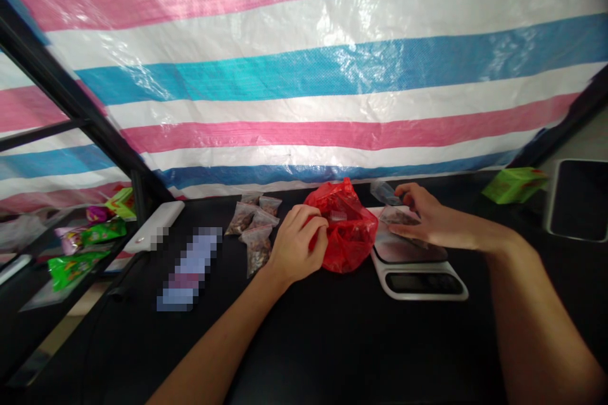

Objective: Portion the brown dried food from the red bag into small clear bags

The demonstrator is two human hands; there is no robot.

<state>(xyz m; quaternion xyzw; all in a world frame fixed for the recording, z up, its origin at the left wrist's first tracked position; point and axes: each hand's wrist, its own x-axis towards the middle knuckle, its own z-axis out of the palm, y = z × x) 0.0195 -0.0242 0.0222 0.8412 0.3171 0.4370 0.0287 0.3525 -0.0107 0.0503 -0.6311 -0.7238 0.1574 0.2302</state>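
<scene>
My left hand (299,243) is closed, its curled fingers gripping the left edge of a red plastic bag (349,247). The bag stands with its mouth open, and a small clear piece shows inside. My right hand (430,218) hovers over a white kitchen scale (380,275), thumb and fingers apart. Between them, on the scale's metal plate, lies a small zip bag (399,215) with brownish contents, partly hidden by the hand. Just behind the scale is a clear plastic bag (382,192), close to my right fingertips. Several filled zip bags (259,243) are grouped left of the red bag.
A blurred-out flat item (194,269) and a white bar-shaped object (159,224) lie on the black table (361,342) at left. A green box (515,185) and a dark-screened device (579,199) stand at right. Striped sheeting (304,76) hangs behind. Colourful packets (78,269) sit far left.
</scene>
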